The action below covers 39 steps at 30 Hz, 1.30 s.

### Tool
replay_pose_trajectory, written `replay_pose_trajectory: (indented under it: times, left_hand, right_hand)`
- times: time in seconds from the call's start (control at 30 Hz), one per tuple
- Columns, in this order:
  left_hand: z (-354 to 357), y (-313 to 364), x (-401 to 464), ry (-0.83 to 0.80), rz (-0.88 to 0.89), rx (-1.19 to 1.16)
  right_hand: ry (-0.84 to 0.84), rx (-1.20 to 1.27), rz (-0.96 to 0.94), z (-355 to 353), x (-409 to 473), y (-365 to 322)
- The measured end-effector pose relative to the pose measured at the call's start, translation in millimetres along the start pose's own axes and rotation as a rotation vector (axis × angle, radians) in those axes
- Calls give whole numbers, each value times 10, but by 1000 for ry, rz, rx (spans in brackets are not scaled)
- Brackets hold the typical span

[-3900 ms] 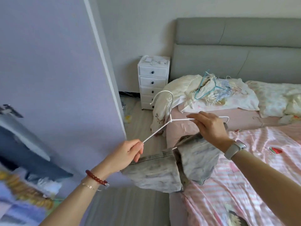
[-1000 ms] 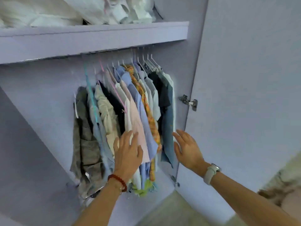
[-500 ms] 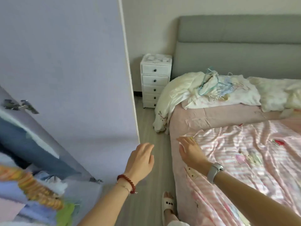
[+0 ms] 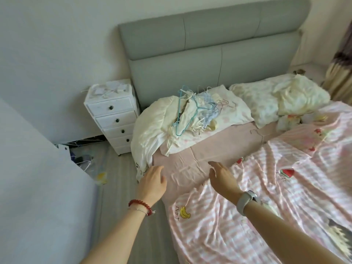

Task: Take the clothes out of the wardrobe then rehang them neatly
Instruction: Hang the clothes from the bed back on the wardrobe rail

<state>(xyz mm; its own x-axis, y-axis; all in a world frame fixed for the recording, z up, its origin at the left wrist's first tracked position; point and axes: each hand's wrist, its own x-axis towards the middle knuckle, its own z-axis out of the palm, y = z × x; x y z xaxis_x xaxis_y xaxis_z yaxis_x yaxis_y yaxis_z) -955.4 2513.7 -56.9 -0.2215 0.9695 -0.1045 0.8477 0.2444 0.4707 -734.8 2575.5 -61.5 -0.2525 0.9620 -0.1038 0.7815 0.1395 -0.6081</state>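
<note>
**poster1:** Bedroom floor is grey wood-look planks [image 4: 122,216], running along a bed with a padded grey headboard [image 4: 209,44]. Plain pink bedsheet [image 4: 205,155] is showing up top, and a pink-and-white striped quilt with fruit cartoons [image 4: 266,206] is lying rumpled over the near part. Both of the person's arms are reaching out over the bed's near corner.

**poster2:** Holding anything?

**poster1:** Nope. Person's left hand [image 4: 152,182], the one with the red bead bracelet [image 4: 141,205], is hovering over the bed's edge with fingers loose and relaxed, gripping nothing. Right hand [image 4: 222,178], with a pale grey wristwatch [image 4: 245,200], is hanging over the pink sheet where the quilt begins, fingers straight and spread, also empty.

**poster2:** So where's the clothes stuff sitting?

**poster1:** Well ahead of both hands, a tangled pile of light clothes on thin wire hangers [image 4: 198,111], teal and white ones, is lying on a cream pillow [image 4: 224,119] by the headboard. One lone thin wire hanger [image 4: 257,133] is lying on the pink sheet to the right of it. Cream bedding [image 4: 150,130] is slumping off the bed's corner toward the floor.

**poster2:** And the wardrobe?

**poster1:** Only a pale lilac wardrobe door panel [image 4: 38,178] is filling the left side. Beyond it a white narrow drawer chest with dark knobs [image 4: 116,119] is standing beside the headboard, small bits cluttering its top, too small to make out.
</note>
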Motion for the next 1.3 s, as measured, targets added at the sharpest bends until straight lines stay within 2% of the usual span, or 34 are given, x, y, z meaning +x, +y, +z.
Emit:
replay_pose_trajectory:
  times: [0.17,0.4,0.7,0.9,0.97,1.1,1.17,1.3]
  left_hand:
    - [34,-22,823,-27,-21,-8]
    - [172,-432,1996,-41,-25,-14]
    - [635,-1349,3488,8,-103,-51]
    - [914,-1749,4114,-2,-129,25]
    - [987,-1797,4256,23,-104,-4]
    - [1075,-1834,4369,164,27,-113]
    - [1035,-1823,4315,130,50,-170]
    - [840,-1795,4151,62,133,-115]
  right_hand:
    - [-4,74,121,-21,775,140]
    - [-34,219,229,410,1776,54]
    - [26,573,529,1135,3329,-37]
    - [125,952,828,1491,3994,73]
    - [231,966,814,1580,4070,109]
    - [504,796,656,1636,4076,180]
    - [555,708,566,1559,4017,181]
    - [561,630,384,1346,3902,106]
